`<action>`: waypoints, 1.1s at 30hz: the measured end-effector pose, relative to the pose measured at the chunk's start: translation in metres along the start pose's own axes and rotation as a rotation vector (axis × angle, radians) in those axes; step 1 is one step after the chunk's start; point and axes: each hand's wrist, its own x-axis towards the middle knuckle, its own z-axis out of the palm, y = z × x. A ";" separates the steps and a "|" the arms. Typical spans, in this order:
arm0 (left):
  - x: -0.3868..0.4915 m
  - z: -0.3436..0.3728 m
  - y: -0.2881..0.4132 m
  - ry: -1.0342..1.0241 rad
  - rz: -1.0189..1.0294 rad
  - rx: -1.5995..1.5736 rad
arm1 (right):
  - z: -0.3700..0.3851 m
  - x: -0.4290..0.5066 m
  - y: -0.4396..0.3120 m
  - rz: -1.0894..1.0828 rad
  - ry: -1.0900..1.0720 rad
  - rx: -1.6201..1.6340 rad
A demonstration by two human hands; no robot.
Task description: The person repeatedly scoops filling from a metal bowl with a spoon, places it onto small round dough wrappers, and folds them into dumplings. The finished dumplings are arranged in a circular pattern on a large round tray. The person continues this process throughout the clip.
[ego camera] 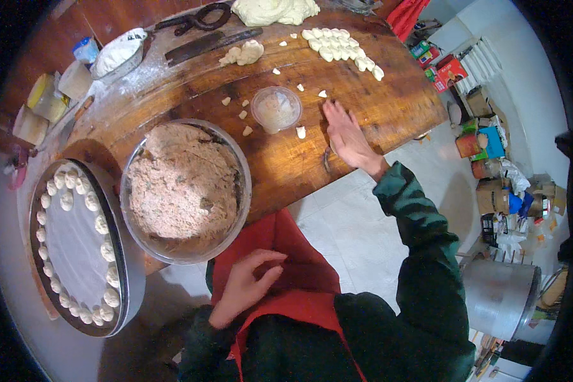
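Note:
My right hand [346, 136] lies with its fingers on the wooden table [387, 114], near a few small dough bits. Over the red apron, my left hand [249, 281] hangs with thumb and fingers apart, nothing between them. A large clear bowl of minced filling [186, 181] stands at the table's near edge. Beside it, a round steamer [83, 248] carries a ring of small white buns around its liner. Between my right hand and the filling is a small clear plastic tub [276, 110]. Rows of cut dough pieces [336, 45] and a big dough lump [274, 10] lie farther back.
At the back left are a metal bowl of flour [119, 55], large scissors [198, 19], dark flat blades [212, 44] and several tubs. A smaller dough scrap [243, 53] lies near the blades. A large metal pot [499, 298] and boxes stand at the right.

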 end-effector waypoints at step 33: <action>0.030 0.022 -0.023 0.176 -0.207 -0.652 | -0.008 -0.111 -0.194 0.183 -0.087 0.847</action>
